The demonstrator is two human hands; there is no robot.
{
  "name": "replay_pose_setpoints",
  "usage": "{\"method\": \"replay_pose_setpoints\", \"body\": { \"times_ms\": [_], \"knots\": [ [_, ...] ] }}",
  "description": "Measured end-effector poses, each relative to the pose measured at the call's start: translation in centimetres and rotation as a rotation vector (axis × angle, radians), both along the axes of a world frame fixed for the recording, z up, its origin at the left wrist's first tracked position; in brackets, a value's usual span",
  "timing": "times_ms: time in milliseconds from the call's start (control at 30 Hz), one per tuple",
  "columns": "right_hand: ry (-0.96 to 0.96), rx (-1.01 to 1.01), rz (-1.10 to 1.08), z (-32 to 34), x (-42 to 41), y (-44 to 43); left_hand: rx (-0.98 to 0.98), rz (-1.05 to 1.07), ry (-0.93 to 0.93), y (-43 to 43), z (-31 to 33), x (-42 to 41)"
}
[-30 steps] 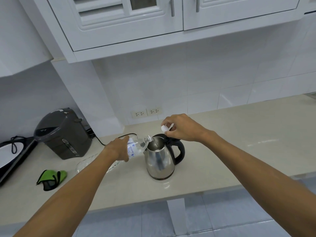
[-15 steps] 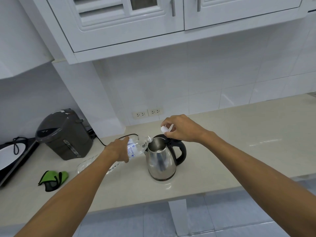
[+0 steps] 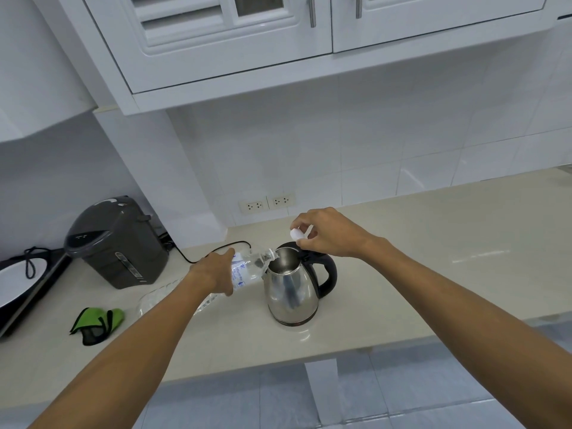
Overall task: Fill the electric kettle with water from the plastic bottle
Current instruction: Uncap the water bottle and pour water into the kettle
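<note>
A steel electric kettle (image 3: 291,292) with a black handle stands on the beige counter (image 3: 433,261), its lid open. My left hand (image 3: 216,270) grips a clear plastic bottle (image 3: 249,267) with a blue-printed label, tipped almost flat. The bottle's mouth rests over the kettle's rim on the left side. My right hand (image 3: 325,233) hovers just above the kettle's handle and pinches a small white bottle cap (image 3: 296,234) between its fingers. The water stream is too small to make out.
A dark grey hot-water dispenser (image 3: 117,243) stands at the back left, with a black cord (image 3: 216,247) running behind the bottle. A green cloth (image 3: 96,322) and a clear plastic wrapper (image 3: 161,297) lie on the left. Wall cabinets (image 3: 247,41) hang overhead; two sockets (image 3: 267,203) are behind.
Both hands and the bottle hold nearly the same pose over the kettle. The bottle's neck has stayed at the rim; only the view has shifted slightly.
</note>
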State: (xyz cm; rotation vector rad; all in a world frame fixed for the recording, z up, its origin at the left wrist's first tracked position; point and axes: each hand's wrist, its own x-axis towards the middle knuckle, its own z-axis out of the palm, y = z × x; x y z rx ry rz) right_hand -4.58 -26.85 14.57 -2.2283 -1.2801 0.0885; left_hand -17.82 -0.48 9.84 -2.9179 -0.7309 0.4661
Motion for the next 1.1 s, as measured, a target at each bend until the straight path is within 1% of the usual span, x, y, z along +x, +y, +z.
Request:
{"method": "replay_pose_setpoints", "body": {
  "times_ms": [400,1100],
  "knots": [
    [0.023,-0.002,-0.001,-0.3,0.1,-0.4,0.023,-0.003,0.025,0.0,-0.1,0.2],
    [0.026,0.002,0.004,-1.1,0.8,0.5,0.001,0.017,0.035,0.8,-0.6,0.0]
  ]
}}
